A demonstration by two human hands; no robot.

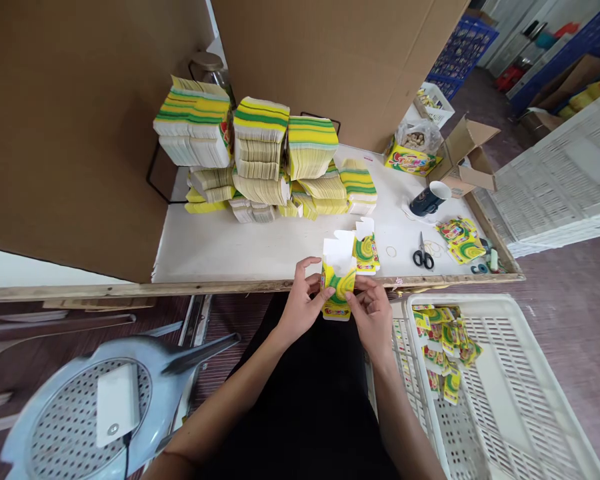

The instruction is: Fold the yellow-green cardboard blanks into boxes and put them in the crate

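Both my hands hold one small yellow and green carton [338,283] just in front of the table's front edge, with its white top flaps standing open. My left hand [303,303] grips its left side with thumb and fingers. My right hand [373,313] pinches its lower right side. A second folded carton [367,250] lies on the white table [240,247] just behind it. Tall stacks of flat yellow and green carton blanks [260,157] are piled at the back of the table.
Scissors [423,257], rubber bands, a dark mug [430,198] and loose cartons [461,239] lie on the table's right. A white crate [510,393] at lower right holds several finished cartons. Cardboard walls stand behind, and a blue perforated stool [87,407] with a white device on it at lower left.
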